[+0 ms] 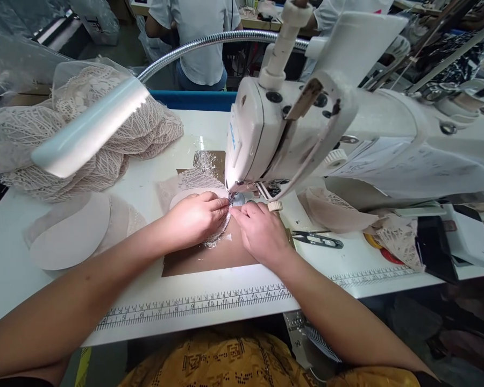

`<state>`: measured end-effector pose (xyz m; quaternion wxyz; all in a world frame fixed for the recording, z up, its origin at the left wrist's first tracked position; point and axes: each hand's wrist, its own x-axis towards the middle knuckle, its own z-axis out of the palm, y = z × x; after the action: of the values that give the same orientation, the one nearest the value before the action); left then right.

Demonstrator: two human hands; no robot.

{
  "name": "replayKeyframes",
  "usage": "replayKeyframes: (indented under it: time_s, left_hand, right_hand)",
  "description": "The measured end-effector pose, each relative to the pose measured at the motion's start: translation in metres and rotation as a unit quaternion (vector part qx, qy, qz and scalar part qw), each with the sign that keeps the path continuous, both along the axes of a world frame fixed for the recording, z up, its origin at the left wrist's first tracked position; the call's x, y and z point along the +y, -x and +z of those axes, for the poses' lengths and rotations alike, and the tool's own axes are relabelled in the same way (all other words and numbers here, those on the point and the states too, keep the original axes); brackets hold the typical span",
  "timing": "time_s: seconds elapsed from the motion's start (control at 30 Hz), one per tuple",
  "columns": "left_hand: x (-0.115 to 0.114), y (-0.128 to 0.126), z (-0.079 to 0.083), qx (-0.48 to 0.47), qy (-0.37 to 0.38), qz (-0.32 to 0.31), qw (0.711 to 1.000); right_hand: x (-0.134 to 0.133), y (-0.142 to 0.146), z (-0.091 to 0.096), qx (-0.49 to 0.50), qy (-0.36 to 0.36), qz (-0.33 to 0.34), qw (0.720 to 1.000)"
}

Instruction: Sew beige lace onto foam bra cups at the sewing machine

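Beige lace fabric [197, 179] with a pale rounded piece lies under the needle end of a white sewing machine [246, 140]. My left hand [197, 217] is closed at the fabric's edge beside the presser foot, thumb and fingers pressed together on it. From the other side, my right hand [262, 228] pinches the edge of the same lace, close to the needle. My fingertips nearly meet there, and they hide part of the fabric. Both hands rest over a brown sheet [189, 260] taped on the machine table.
Lace pieces [145, 137] are heaped at the left behind a lamp [92, 126]. A rounded pale pad [72, 236] lies nearer. At the right are thread snips [318, 239], more lace [339, 209] and a black tray [435, 247]. A printed ruler [210, 303] runs along the front edge.
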<state>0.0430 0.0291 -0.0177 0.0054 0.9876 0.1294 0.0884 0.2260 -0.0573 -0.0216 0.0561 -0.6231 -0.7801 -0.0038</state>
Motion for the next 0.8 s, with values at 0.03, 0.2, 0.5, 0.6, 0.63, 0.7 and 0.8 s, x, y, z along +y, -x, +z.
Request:
replayKeyframes:
  time_s: [0.03, 0.2, 0.5, 0.6, 0.63, 0.7, 0.8]
  left_hand:
    - [-0.0011, -0.0004, 0.0003, -0.003, -0.003, 0.008, 1.0]
    - [-0.0027, 0.0007, 0.0036, -0.032, 0.018, 0.01, 0.999]
    - [-0.0019, 0.0057, 0.0024, -0.049, 0.067, 0.017, 0.996]
    - [-0.0041, 0.0046, 0.0021, -0.046, 0.072, 0.031, 0.996]
    - [-0.0052, 0.0037, 0.0022, -0.042, 0.073, 0.038, 0.996]
    - [-0.0076, 0.001, 0.0026, -0.034, 0.073, 0.058, 0.995]
    - [-0.0107, -0.0032, 0.0029, -0.026, 0.069, 0.089, 0.993]
  right_hand:
    - [0.0008, -0.0005, -0.0007, 0.002, -0.003, -0.001, 1.0]
    - [0.0012, -0.0044, -0.0032, 0.017, -0.011, 0.002, 1.0]
    - [-0.0047, -0.0079, -0.0011, 0.048, 0.004, 0.076, 0.996]
    - [-0.0055, -0.007, -0.0018, 0.036, -0.007, 0.067, 0.997]
    - [-0.0054, -0.0068, -0.0018, 0.032, -0.008, 0.061, 0.998]
    - [-0.0043, -0.0064, -0.0015, 0.026, -0.007, 0.048, 0.998]
    - [-0.0007, -0.0056, -0.001, 0.018, -0.004, 0.029, 0.999]
